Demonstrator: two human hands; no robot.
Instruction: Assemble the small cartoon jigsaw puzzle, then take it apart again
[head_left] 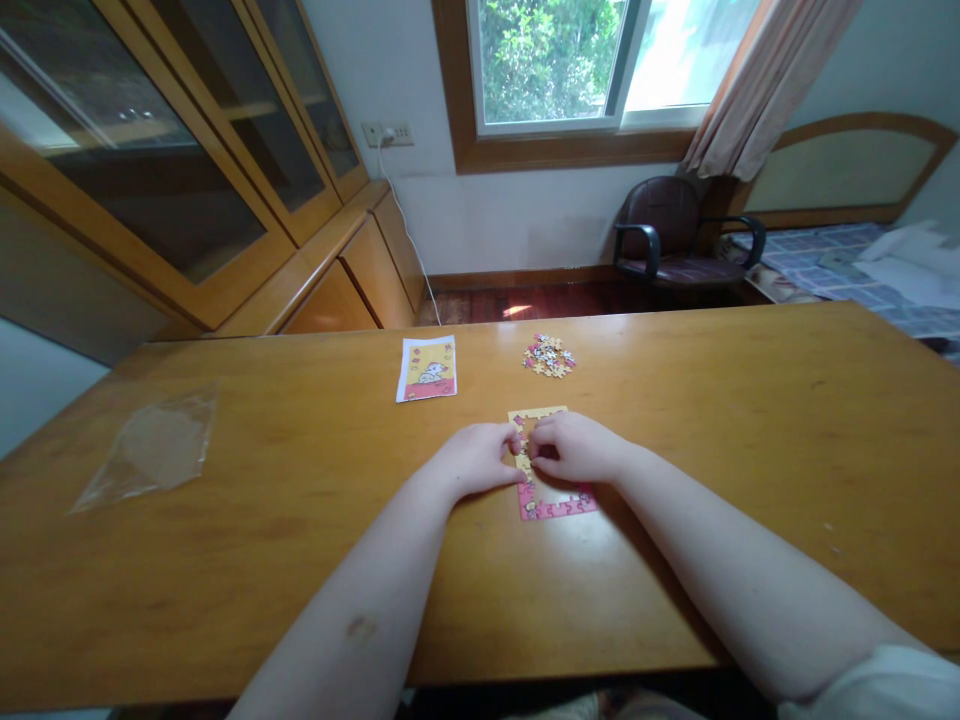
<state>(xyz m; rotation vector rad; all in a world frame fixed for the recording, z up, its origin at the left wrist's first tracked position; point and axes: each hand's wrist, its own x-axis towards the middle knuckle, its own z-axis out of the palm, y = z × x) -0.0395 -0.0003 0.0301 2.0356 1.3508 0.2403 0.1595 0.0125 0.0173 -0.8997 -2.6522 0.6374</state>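
A single head-worn camera supplies the only view. It looks forward and down from the near edge of the table (300, 480) toward the window (555, 60) in the far wall. The left hand (472, 458) and right hand (577, 447) sit at frame centre, at close range.

Our bare left hand (472, 458) and bare right hand (577, 447) rest palm-down, curled fingertips almost touching, forearms converging behind them.

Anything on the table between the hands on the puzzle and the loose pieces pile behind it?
Nothing visible. The left hand and right hand rest on the puzzle; only table surface lies between it and the pile of loose pieces. The picture card sits off to the left.
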